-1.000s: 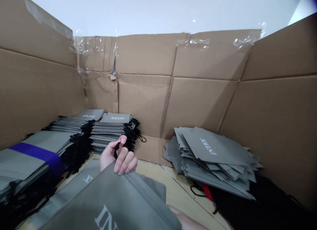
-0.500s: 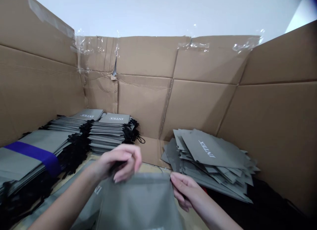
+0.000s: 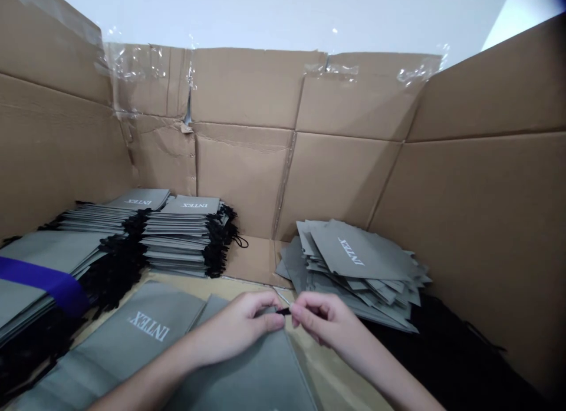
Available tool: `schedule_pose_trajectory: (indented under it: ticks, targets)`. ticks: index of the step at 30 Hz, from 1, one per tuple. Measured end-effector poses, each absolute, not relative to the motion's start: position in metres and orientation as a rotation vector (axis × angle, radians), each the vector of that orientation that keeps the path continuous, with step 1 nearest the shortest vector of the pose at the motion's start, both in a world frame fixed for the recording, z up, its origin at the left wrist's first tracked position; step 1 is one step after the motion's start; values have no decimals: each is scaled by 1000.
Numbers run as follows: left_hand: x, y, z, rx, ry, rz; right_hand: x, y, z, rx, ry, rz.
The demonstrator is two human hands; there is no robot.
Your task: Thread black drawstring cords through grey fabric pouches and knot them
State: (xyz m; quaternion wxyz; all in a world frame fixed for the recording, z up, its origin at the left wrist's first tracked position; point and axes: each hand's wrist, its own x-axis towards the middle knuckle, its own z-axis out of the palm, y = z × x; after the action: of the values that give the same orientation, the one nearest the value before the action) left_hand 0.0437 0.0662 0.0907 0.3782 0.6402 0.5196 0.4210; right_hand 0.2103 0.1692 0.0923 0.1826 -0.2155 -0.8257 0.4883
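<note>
My left hand (image 3: 239,328) and my right hand (image 3: 322,322) meet at the centre, their fingertips almost touching. Each pinches the short black cord end (image 3: 283,311) between finger and thumb. Beneath them lies a grey fabric bag (image 3: 241,378), its top edge near my fingers. A second grey bag (image 3: 148,327) printed INTEX in white lies flat to the left, partly under my left forearm. The cord's full length is hidden by my fingers.
Neat stacks of grey bags (image 3: 186,234) with black cords stand at the back left, and a purple-banded stack (image 3: 39,278) sits at far left. A loose bag pile (image 3: 358,269) lies right. Cardboard walls (image 3: 336,163) surround the space; black material (image 3: 446,352) lies lower right.
My hands have come together on the black cord end. The grey bag held up before now lies lower and flatter. The view has shifted slightly.
</note>
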Motion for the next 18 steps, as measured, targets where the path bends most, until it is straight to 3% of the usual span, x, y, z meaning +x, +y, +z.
schedule_pose_trajectory:
  ticks: [11,18]
  targets:
    - [46,61,91,1879,1695,1002,219,181,100,-716,-2258,1243]
    - [44,64,88,2006,1777,1018,219,182,102,-701,-2068,1411]
